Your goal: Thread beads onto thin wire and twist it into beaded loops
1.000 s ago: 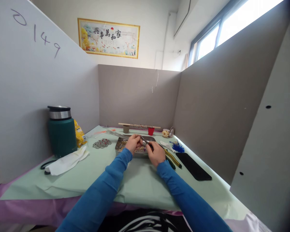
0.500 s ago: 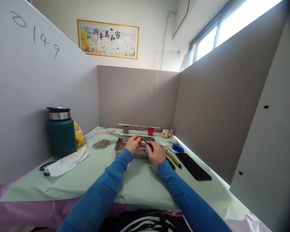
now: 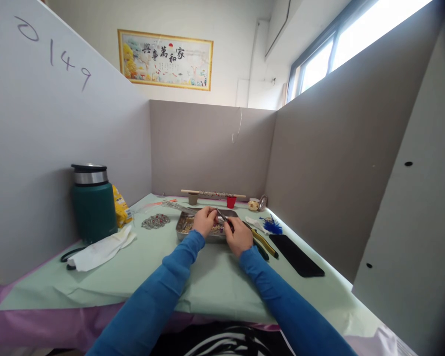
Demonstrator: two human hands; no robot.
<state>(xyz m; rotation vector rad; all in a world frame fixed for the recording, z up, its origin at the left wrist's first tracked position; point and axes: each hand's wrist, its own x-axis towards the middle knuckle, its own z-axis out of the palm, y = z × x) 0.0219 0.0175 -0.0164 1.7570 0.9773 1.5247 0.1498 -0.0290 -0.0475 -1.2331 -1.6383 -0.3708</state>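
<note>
My left hand [image 3: 204, 221] is closed in a pinch over the metal tray [image 3: 180, 236]; what lies between its fingertips is too small to name. My right hand [image 3: 240, 238] is wrapped round dark, slim-nosed pliers [image 3: 222, 216], their tip pointing up and left to the left fingertips. Below both hands, the tray holds many small gold and coloured beads [image 3: 188, 225]. A bundle of thin metal wires [image 3: 178, 205] rests across its far left edge. Yellow-handled pliers [image 3: 266, 244] lie just right of my right hand, partly hidden by it.
A beaded stick [image 3: 211, 193] spans a brown cup [image 3: 193, 199] and a red cup [image 3: 231, 201] at the back. Beaded chain [image 3: 155, 221], a white cloth [image 3: 104, 249] and a green flask [image 3: 94, 210] stand left. A black phone [image 3: 296, 255] and blue tassel [image 3: 272, 225] lie right.
Both hands stay over the tray with only slight movement. My right hand has shifted a little to the left, the pliers still in it.
</note>
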